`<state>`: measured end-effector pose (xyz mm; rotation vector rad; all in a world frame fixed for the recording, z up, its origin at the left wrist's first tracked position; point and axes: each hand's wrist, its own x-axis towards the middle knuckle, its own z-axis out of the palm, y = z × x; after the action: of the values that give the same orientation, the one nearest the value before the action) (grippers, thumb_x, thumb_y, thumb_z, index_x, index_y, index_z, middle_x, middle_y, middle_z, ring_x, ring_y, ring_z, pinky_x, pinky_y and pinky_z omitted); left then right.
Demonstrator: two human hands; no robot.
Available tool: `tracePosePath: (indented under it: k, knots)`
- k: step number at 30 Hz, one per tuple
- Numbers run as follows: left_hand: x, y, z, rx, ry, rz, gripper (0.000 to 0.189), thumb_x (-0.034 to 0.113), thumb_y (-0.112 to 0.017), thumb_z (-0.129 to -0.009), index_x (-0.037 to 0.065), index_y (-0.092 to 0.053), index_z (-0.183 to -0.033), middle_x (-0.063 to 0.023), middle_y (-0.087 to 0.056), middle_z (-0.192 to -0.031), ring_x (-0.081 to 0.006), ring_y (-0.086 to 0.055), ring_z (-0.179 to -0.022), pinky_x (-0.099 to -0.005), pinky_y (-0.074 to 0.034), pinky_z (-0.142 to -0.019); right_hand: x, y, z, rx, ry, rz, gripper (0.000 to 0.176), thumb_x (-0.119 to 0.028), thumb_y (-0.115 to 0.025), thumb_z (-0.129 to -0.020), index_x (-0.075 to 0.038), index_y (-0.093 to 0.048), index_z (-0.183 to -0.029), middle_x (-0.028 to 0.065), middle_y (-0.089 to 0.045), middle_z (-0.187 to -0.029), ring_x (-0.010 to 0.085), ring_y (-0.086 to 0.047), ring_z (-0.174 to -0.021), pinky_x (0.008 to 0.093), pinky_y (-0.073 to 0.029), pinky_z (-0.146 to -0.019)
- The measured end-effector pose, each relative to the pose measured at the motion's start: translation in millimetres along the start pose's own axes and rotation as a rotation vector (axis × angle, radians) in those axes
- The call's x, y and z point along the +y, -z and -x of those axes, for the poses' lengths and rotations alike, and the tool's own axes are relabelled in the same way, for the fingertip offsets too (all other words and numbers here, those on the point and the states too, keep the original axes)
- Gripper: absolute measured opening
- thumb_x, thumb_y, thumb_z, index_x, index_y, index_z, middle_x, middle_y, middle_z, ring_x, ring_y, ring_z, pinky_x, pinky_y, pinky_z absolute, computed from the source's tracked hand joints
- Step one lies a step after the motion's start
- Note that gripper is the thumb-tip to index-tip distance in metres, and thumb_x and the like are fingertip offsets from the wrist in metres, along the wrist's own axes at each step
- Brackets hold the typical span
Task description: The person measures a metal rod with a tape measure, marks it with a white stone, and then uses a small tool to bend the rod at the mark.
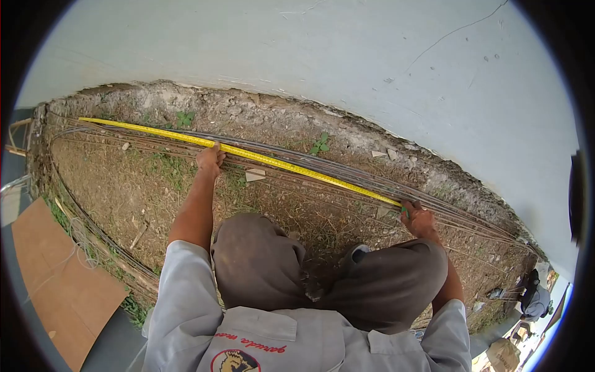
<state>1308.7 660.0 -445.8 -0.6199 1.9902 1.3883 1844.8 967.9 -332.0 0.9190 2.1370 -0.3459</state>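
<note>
A yellow measuring tape (279,162) stretches along a bundle of long thin metal rods (322,166) lying on the soil. Around the tape's middle, my left hand (211,159) has its fingers closed on the tape's edge. At the tape's right end is my right hand (419,219), its fingers closed, with something small and green at the fingertips; the tape's case, if there, is hidden. The tape's far left end rests over the rods near the bed's left edge.
A pale wall (310,49) with a crumbling base runs behind the rods. A brown board (65,282) lies at lower left beside loose clear line. Small weeds, broken tile pieces (255,175) and dry grass dot the soil. Dark items (535,301) sit at far right.
</note>
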Motion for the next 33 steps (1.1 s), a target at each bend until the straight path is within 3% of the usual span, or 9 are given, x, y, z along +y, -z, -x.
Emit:
tracePosePath:
  k: [3,6,8,13,16,20,23,33]
  knots:
    - [-1.3,1.4,-6.5,0.014,0.028,-0.002,0.024,0.026,-0.068,-0.088,0.005,-0.064,-0.099,-0.0058,-0.067,-0.086,-0.0142,-0.057,-0.067,-0.0314,-0.04,-0.061,4.4,-10.7,-2.7,0.052,-0.039,-0.013,0.053,-0.042,-0.052,-0.089,-0.026,-0.036,-0.138,0.019,-0.048,-0.132,0.0377,-0.059,-0.103,0.0503,-0.046,-0.089]
    - [-4.7,5.4,-16.9,-0.029,0.042,-0.027,0.031,0.03,-0.068,-0.088,0.007,-0.063,-0.106,-0.0039,-0.067,-0.094,-0.0146,-0.056,-0.075,-0.0341,-0.04,-0.07,13.9,-12.2,-1.8,0.125,0.009,-0.127,0.055,-0.041,-0.053,-0.088,-0.023,-0.034,-0.137,0.0219,-0.049,-0.13,0.0406,-0.06,-0.1,0.0501,-0.05,-0.082]
    - [-4.7,3.6,-21.5,0.004,0.054,-0.076,0.034,0.033,-0.068,-0.087,0.008,-0.062,-0.11,-0.0019,-0.067,-0.096,-0.0147,-0.055,-0.077,-0.0344,-0.039,-0.071,9.5,-2.8,2.6,0.159,-0.056,-0.119,0.054,-0.043,-0.051,-0.089,-0.012,-0.038,-0.131,0.021,-0.052,-0.126,0.0378,-0.061,-0.1,0.0486,-0.05,-0.082]
    - [-8.5,9.7,-38.0,-0.054,0.064,-0.047,0.035,0.035,-0.067,-0.088,0.011,-0.062,-0.112,-0.0017,-0.066,-0.099,-0.0131,-0.052,-0.077,-0.034,-0.039,-0.08,29.5,-14.4,-8.5,0.175,-0.102,-0.077,0.056,-0.043,-0.052,-0.088,-0.008,-0.038,-0.13,0.0199,-0.047,-0.134,0.0368,-0.061,-0.103,0.0478,-0.05,-0.084]
    - [-11.4,14.4,-50.7,-0.076,0.065,-0.048,0.029,0.035,-0.065,-0.088,0.015,-0.061,-0.11,-0.0005,-0.066,-0.101,-0.0144,-0.053,-0.076,-0.0337,-0.038,-0.072,38.9,-10.4,-8.4,0.171,-0.139,-0.077,0.057,-0.043,-0.052,-0.088,-0.008,-0.037,-0.131,0.0186,-0.045,-0.137,0.0365,-0.06,-0.106,0.0468,-0.05,-0.085]
    - [-1.1,6.2,-25.1,-0.012,0.065,-0.064,0.028,0.033,-0.065,-0.089,0.016,-0.061,-0.111,-0.001,-0.067,-0.105,-0.0147,-0.054,-0.079,-0.0337,-0.038,-0.072,68.5,-15.9,-5.9,0.179,-0.202,-0.076,0.061,-0.043,-0.051,-0.088,-0.009,-0.035,-0.136,0.0211,-0.042,-0.14,0.0377,-0.059,-0.107,0.0478,-0.049,-0.086]
    - [-1.6,4.2,-19.3,-0.01,0.03,-0.093,0.035,0.036,-0.065,-0.089,0.011,-0.063,-0.112,-0.0016,-0.066,-0.104,-0.0145,-0.055,-0.081,-0.0351,-0.04,-0.076,88.7,-16.1,-4.5,0.141,-0.281,-0.065,0.062,-0.041,-0.051,-0.088,-0.01,-0.033,-0.139,0.019,-0.039,-0.143,0.0378,-0.058,-0.109,0.0488,-0.047,-0.089]
    - [-12.4,20.7,-57.6,-0.033,0.012,-0.093,0.035,0.038,-0.066,-0.088,0.014,-0.062,-0.112,-0.0011,-0.066,-0.106,-0.0143,-0.055,-0.085,-0.034,-0.039,-0.073,135.2,-36.1,-16.8,0.197,-0.47,-0.134,0.056,-0.038,-0.053,-0.088,-0.012,-0.033,-0.133,0.0166,-0.043,-0.139,0.0403,-0.06,-0.103,0.0517,-0.048,-0.084]
